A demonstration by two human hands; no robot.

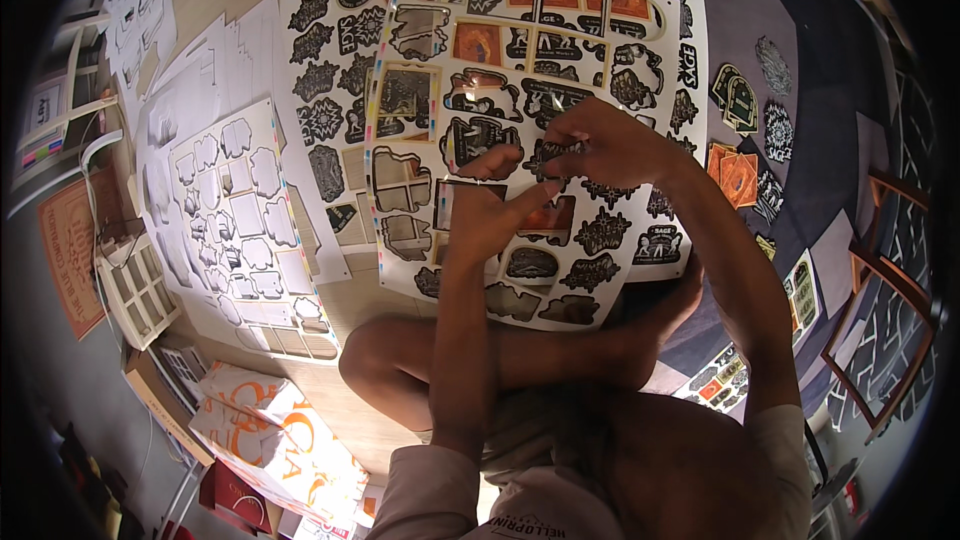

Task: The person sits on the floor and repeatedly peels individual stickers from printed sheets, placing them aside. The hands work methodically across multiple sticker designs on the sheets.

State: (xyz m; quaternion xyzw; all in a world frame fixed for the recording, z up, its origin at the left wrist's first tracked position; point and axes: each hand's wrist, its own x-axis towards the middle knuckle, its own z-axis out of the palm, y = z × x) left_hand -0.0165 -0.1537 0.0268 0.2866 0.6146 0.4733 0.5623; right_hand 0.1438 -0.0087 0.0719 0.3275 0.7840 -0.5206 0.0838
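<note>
Die-cut sticker sheet point(468, 286) lies on the floor in front of the seated person, its black, gold and orange designs spread across white backing, with several cut shapes open. Over its middle, the left hand point(488, 185) has its fingers curled in and thumb stretched toward the right hand point(605, 143), whose fingers are bent down in a pinch shape; whether either grasps a sticker, I cannot tell. Both hands and the left forearm hide part of the print, and a folded leg point(540, 355) sits just beside the lower edge.

Under the left side lies another printed sheet point(304, 150); farther left are white sheets with cut-out outlines point(222, 202). To the right, on dark cloth, lie loose black-and-gold stickers point(738, 103) and orange square cards point(733, 178), with a brown wooden frame point(888, 282) beyond. A white-and-orange bag point(278, 432) stands lower left, near a white divided rack point(140, 285).
</note>
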